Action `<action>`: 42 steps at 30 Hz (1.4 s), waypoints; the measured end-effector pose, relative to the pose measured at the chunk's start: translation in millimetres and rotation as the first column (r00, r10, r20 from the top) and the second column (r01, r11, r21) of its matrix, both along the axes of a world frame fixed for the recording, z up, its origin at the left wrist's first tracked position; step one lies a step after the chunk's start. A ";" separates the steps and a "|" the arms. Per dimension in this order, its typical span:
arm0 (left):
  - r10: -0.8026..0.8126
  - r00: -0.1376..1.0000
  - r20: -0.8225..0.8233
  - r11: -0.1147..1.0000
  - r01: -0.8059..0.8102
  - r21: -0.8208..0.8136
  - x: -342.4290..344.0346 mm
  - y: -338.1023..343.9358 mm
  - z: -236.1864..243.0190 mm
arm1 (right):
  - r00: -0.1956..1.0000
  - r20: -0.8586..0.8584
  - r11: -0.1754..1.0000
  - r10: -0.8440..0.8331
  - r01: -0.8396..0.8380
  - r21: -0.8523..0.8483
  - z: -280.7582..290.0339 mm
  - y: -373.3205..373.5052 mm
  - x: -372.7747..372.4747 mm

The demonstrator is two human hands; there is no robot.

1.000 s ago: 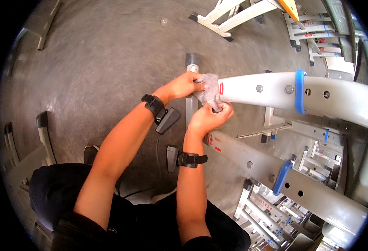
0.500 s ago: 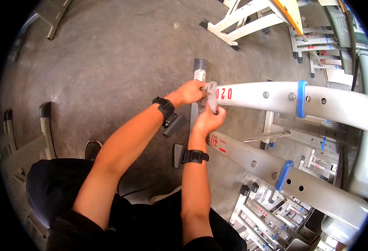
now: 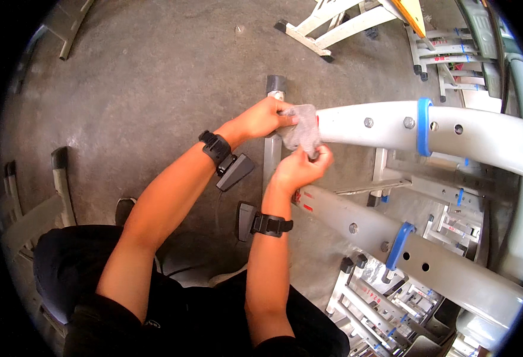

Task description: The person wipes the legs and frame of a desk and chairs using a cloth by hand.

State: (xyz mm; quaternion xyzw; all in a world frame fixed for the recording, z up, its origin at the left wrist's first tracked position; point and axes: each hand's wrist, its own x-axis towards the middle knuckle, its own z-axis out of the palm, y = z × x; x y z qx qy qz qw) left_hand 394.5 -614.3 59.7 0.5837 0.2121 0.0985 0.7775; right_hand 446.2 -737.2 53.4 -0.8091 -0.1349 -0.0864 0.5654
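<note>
A grey cloth [image 3: 303, 132] is stretched across the lower end of a white metal leg [image 3: 356, 128], covering most of its red marking. My left hand [image 3: 267, 119] pinches the cloth's upper left edge between thumb and fingers. Below it, my right hand [image 3: 300, 169] grips the cloth's bottom corner. The leg joins a grey foot bar [image 3: 272, 152] with a black end cap [image 3: 276, 83]. A second white leg [image 3: 344, 217] runs parallel, nearer to me, its end partly hidden behind my right hand. Each leg carries a blue ring, bolts and holes.
White desk frames [image 3: 333, 33] with black feet stand at the upper right. More stacked frames [image 3: 374, 297] fill the lower right. Grey furniture legs [image 3: 62, 184] rise at the left. Concrete floor [image 3: 142, 89] lies beneath. Dark devices [image 3: 236, 172] are strapped to both my wrists.
The cloth, bunched narrowly before, is now spread wider over the leg and hides more of the red marking. My right hand has shifted slightly right relative to the leg. The whole view has moved a little.
</note>
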 end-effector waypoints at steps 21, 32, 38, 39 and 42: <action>0.081 0.991 0.104 0.995 -0.087 0.047 7.8 -5.0 7.5 | 0.999 0.017 0.991 -0.046 0.044 0.129 22.0 7.4 -5.3; 0.081 0.991 0.102 0.961 -0.105 0.255 4.2 -8.4 9.6 | 0.978 -0.205 0.996 -0.024 0.006 -0.089 13.0 5.6 -4.7; 0.075 0.971 0.226 0.970 -0.123 0.209 7.4 -9.1 48.9 | 0.985 -0.172 0.990 -0.014 0.038 0.137 49.8 8.6 -11.1; 0.086 0.972 0.217 0.980 -0.122 0.159 6.1 -10.5 50.7 | 0.992 -0.123 0.994 -0.033 0.045 0.099 45.6 8.8 -7.6; 0.116 0.974 0.197 0.977 -0.148 0.154 10.2 -12.0 37.3 | 0.997 -0.037 0.997 -0.067 0.068 0.027 33.8 9.3 -5.8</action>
